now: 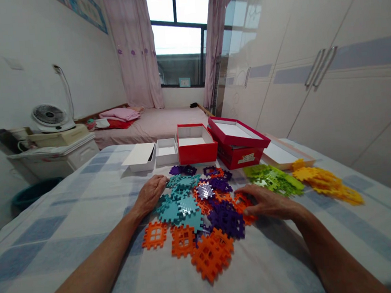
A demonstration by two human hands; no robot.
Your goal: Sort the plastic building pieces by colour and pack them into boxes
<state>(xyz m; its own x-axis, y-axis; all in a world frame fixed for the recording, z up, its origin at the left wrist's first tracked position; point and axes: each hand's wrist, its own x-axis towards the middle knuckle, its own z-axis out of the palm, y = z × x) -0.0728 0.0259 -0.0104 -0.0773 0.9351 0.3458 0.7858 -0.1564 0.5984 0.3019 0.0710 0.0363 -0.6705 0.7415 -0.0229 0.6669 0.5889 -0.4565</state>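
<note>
In the head view, interlocking plastic building pieces with notched edges lie in a loose pile on the table. My left hand (151,193) rests at the left side of the teal pieces (186,206), its fingers stretched out and close together. On the right, my right hand (265,200) has its thumb and fingers around an orange building piece (242,201) at the pile's edge. Purple pieces (225,218) lie between the hands, with a clear, shiny piece (205,191) on top. More orange pieces (212,255) are nearest to me.
Green pieces (274,179) and yellow pieces (327,183) form separate heaps at right. Behind stand a white box (167,155), an open red box (198,153) and a dark red box (240,156) with a tilted lid. A checked cloth (69,260) covers the table.
</note>
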